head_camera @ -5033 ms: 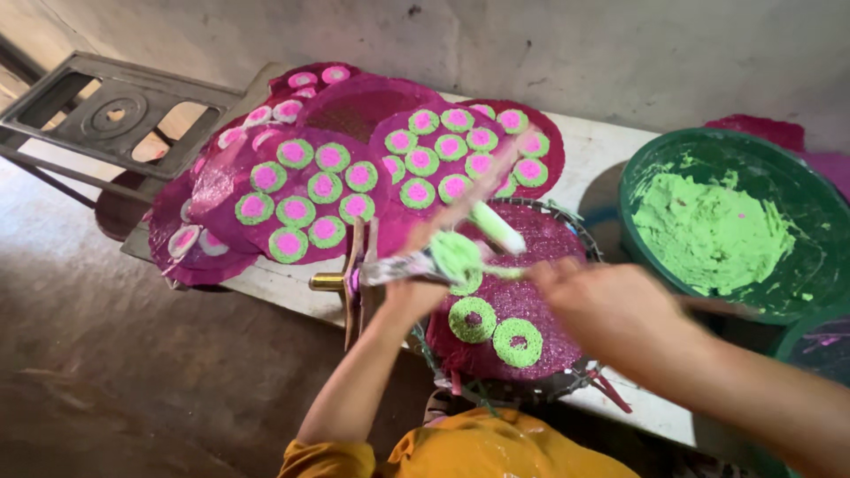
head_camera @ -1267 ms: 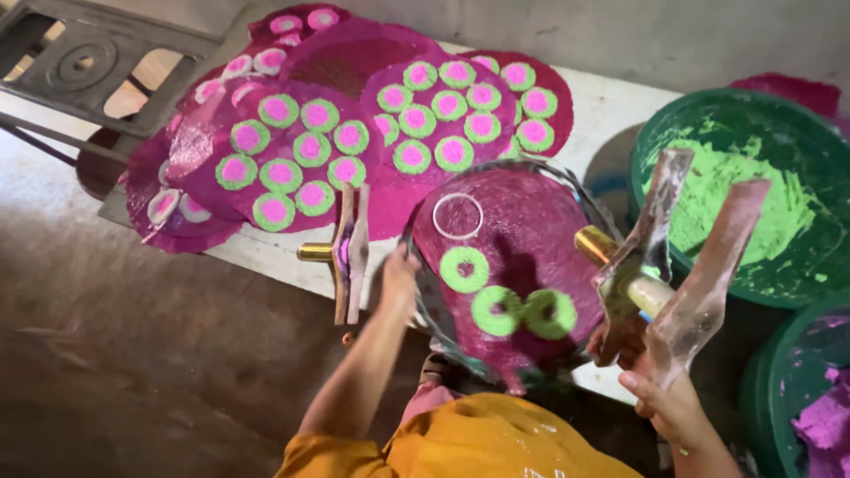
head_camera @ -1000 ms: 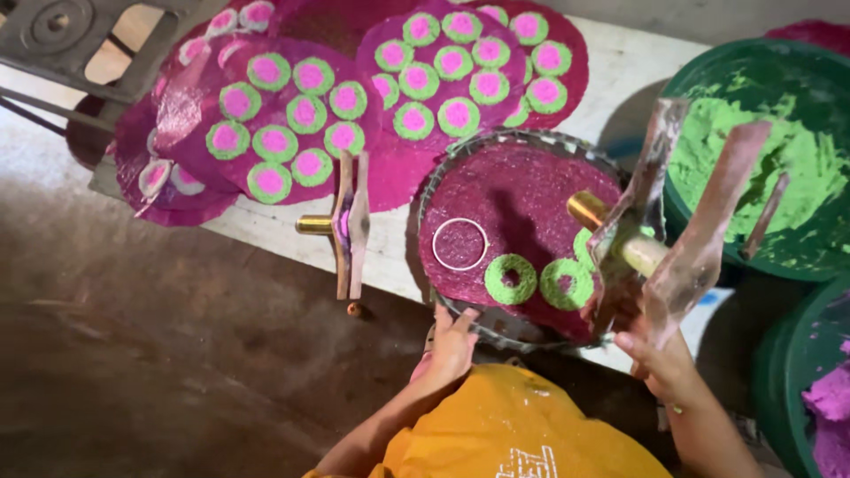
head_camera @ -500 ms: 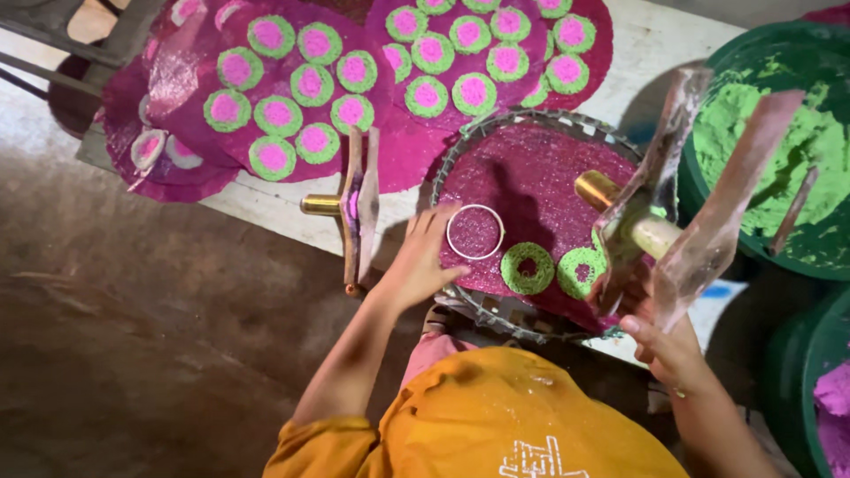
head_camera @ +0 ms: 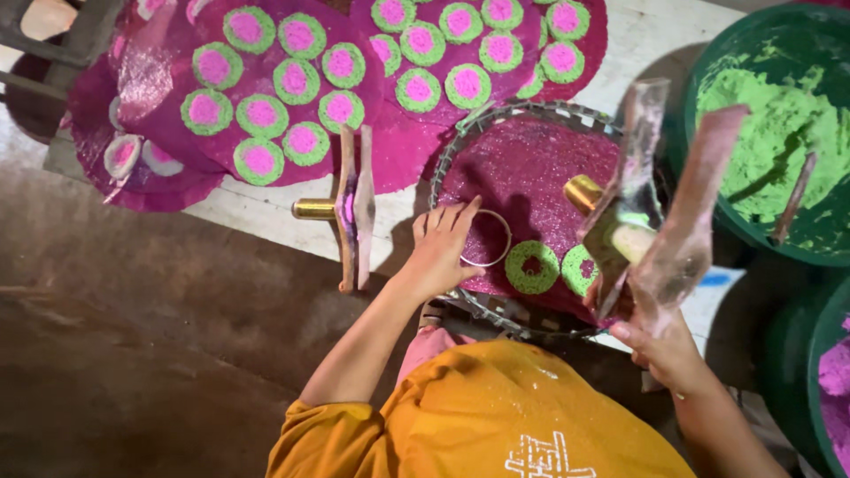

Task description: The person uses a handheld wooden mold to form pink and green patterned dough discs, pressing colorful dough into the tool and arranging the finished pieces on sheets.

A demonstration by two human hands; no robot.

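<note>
My left hand (head_camera: 440, 252) rests its fingertips on a small metal ring (head_camera: 510, 241) lying on a magenta sheet in a round wire tray (head_camera: 531, 108). Two green paste rings (head_camera: 531, 267) with magenta centres lie just right of it. To the right, above the tray's edge, my right hand (head_camera: 666, 354) grips a hinged press tool (head_camera: 660, 221) with two clear smeared paddles and a brass cylinder (head_camera: 583, 190), held upright and spread.
A second press tool (head_camera: 354, 208) lies on the white table, left of the tray. Magenta sheets with several green-and-pink discs (head_camera: 292, 80) cover the far side. A green tub of green paste (head_camera: 779, 106) holds a stick, and a tub of pink paste (head_camera: 832, 372) stands at right.
My left hand came back from the tray's near edge to the metal ring, shifting it closer to the green rings. The press tool stayed raised in my right hand.
</note>
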